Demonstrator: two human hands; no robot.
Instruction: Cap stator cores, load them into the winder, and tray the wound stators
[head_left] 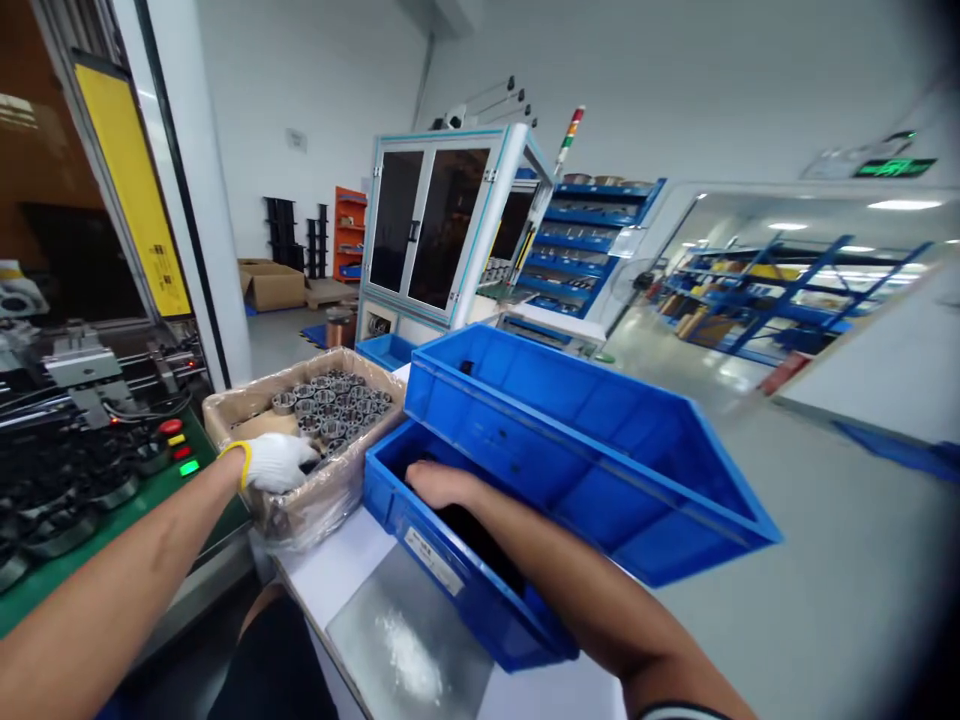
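Gloved left hand reaching into the lined box of metal rings, its grip unclear, bare right hand curled inside the lower blue bin, its contents unclear, larger blue bin just beyond, desk underneath.

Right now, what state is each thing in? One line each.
White-gloved left hand: in the lined box, grip unclear
Bare right hand: inside lower crate, grip unclear
Plastic-lined cardboard box: open, holding metal rings
Lower blue plastic crate: open, partly covered
Upper blue plastic crate: open
Dark-paned cabinet doors: closed
Green exit sign: lit
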